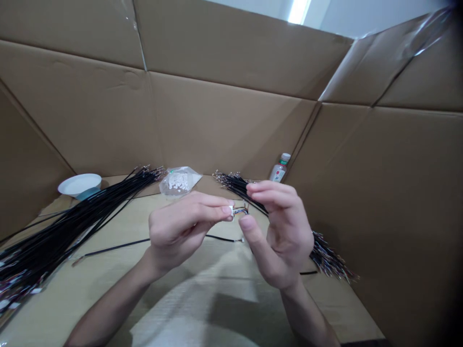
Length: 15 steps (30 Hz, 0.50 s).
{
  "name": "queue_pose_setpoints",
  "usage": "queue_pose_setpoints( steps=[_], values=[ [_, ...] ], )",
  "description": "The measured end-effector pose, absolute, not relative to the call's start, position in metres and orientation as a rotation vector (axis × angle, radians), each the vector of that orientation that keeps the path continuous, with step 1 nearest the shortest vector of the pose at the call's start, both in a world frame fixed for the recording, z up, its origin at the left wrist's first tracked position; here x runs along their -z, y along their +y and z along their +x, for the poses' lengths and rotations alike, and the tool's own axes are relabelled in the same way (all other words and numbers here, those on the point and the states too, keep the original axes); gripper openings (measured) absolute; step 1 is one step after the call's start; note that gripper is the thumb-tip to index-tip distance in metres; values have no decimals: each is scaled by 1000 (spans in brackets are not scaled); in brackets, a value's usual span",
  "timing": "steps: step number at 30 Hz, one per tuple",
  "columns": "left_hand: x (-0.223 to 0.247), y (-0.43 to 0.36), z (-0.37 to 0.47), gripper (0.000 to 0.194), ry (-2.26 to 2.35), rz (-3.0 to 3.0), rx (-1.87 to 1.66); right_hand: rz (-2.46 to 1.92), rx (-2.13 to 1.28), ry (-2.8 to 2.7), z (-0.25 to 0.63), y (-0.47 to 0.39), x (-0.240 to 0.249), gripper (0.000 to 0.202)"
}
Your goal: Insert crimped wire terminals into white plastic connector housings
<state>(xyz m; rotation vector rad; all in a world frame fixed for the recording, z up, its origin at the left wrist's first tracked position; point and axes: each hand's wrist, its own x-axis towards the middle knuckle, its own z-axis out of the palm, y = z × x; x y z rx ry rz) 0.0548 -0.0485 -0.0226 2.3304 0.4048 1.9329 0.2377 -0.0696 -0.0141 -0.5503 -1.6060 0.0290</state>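
My left hand [184,224] pinches a small white connector [230,212] between thumb and fingertips, over the middle of the work surface. Thin coloured wires [240,210] run from the connector towards my right hand [284,231]. That hand is open, its thumb and fingers spread around the wire ends; whether the thumb touches them I cannot tell. Below the hands lies a single black cable [115,246], partly hidden behind my left wrist. A short black cable piece [308,273] shows beside my right wrist.
At left lies a large bundle of black cables [83,219], near a white bowl [80,184]. A clear bag of small white parts [179,181] sits at the back. Another cable bundle [235,184] passes behind my right hand. A bottle [280,167] stands by the cardboard wall [231,125].
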Motion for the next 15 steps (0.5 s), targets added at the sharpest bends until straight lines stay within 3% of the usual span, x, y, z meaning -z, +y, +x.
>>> queue_pose_setpoints(
  steps=[6, 15],
  values=[
    [21, -46, 54, 45, 426, 2306, -1962, -510, -638, -1515, 239, -71, 16, 28],
    [20, -49, 53, 43, 524, 2267, -1889, -545, -698, -1431, 234, -67, 14, 34]
  ],
)
